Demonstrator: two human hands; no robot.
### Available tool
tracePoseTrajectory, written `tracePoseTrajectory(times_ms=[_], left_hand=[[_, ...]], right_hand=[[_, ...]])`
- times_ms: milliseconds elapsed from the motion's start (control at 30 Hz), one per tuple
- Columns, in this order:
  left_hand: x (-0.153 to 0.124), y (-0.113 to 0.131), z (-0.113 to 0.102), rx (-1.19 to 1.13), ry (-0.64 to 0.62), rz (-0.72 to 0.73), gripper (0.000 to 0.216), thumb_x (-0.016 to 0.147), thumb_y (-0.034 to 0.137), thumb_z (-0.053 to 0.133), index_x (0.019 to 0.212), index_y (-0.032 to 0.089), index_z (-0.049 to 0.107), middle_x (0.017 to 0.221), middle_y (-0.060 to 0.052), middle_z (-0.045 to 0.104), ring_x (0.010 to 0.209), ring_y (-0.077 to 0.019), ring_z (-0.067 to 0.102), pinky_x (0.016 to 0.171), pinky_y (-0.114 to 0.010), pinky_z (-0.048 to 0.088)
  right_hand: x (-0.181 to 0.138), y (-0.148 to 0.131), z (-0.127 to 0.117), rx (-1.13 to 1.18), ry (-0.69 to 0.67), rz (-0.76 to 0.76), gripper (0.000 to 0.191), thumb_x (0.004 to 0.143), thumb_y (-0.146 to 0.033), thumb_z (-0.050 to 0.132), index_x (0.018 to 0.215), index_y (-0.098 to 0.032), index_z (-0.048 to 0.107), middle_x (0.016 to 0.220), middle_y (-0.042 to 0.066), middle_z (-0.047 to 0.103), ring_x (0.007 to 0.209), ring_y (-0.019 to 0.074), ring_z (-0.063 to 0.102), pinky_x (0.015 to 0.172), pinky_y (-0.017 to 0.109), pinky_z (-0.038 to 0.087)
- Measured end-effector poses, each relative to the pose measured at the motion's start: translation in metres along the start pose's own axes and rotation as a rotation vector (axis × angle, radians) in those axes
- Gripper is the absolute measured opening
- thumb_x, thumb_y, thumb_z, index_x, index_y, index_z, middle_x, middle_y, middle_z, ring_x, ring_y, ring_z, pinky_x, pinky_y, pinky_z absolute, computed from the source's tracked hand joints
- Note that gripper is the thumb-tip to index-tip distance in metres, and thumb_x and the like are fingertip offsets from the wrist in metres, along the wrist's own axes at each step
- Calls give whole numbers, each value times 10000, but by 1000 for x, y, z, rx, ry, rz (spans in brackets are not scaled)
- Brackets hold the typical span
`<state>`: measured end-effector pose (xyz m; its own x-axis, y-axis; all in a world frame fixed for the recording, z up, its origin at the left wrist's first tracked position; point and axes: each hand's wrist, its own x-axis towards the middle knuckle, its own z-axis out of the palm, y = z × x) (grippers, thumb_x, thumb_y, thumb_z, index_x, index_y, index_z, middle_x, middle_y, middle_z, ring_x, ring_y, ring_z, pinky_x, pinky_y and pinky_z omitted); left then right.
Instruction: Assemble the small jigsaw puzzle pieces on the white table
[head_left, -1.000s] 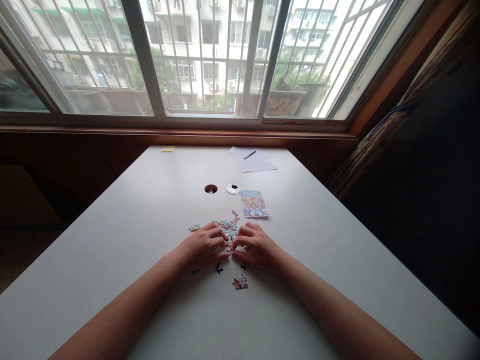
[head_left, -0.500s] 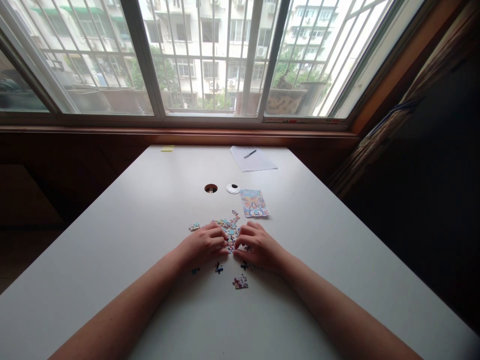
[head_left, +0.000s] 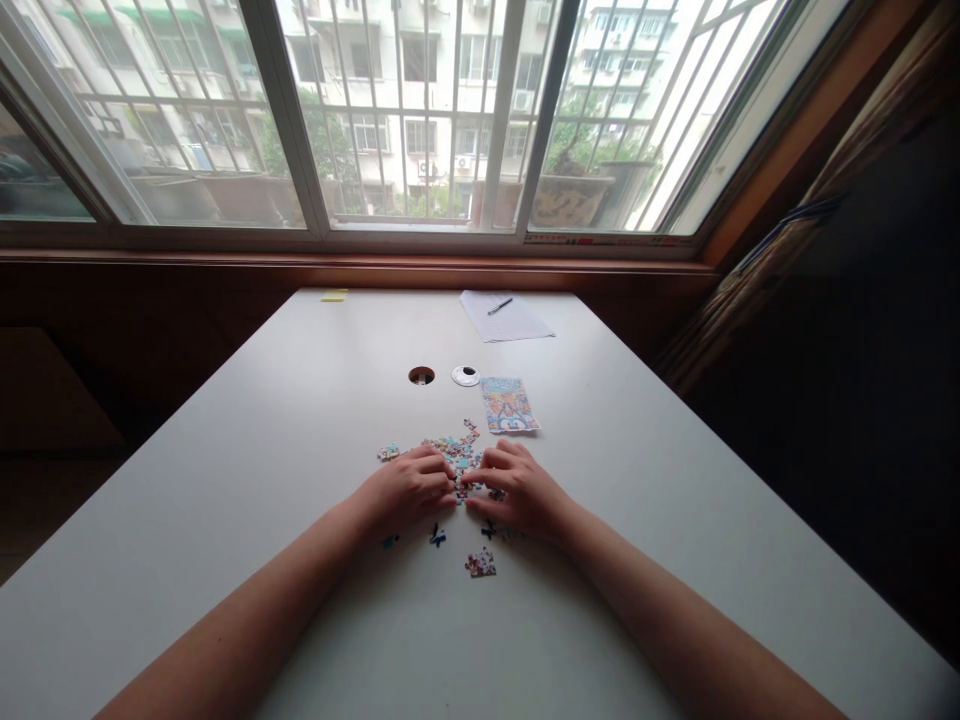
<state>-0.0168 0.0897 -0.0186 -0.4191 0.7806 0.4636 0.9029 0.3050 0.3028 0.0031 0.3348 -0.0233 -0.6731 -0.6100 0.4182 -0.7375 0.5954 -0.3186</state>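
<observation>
A white table [head_left: 300,420] below a window [head_left: 420,120] is being worked at, and near its middle a cluster of jigsaw pieces [head_left: 459,452] is being touched by the left hand [head_left: 405,490] and the right hand [head_left: 525,492], the fingers being held bent and close together, tips meeting on the pieces; whether one is being pinched cannot be told. Loose pieces [head_left: 480,563] are lying just before the hands, a picture card [head_left: 508,405] just beyond, a paper sheet [head_left: 517,325] well apart at the far edge.
</observation>
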Motion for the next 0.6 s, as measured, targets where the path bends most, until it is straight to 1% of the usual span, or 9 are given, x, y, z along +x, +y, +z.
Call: tracePoseTrajectory(times_ms=[300,467,600], left_hand=[[0,1,2,-24,25,2,179,963,251,590,814,181,659,946,-59,707,979,-188,646,933,-333,538],[1,2,1,-10,41,11,198,965,245,586,795,177,660,934,-52,717,947,-175,662,999,-348,522],[2,3,2,-2,49,25,213,972,245,571,791,177,660,912,-47,722,917,-167,675,1019,-352,515]], right_hand=[[1,2,3,2,-9,-11,137,841,-305,762,975,-295,790,730,22,620,781,199,480,790,358,389],[1,3,3,-10,-24,-23,131,854,-318,751,978,-300,789,720,20,613,787,200,473,773,348,366],[1,3,3,-20,-37,-33,114,863,-315,740,964,-294,787,723,16,618,786,195,463,775,343,351]])
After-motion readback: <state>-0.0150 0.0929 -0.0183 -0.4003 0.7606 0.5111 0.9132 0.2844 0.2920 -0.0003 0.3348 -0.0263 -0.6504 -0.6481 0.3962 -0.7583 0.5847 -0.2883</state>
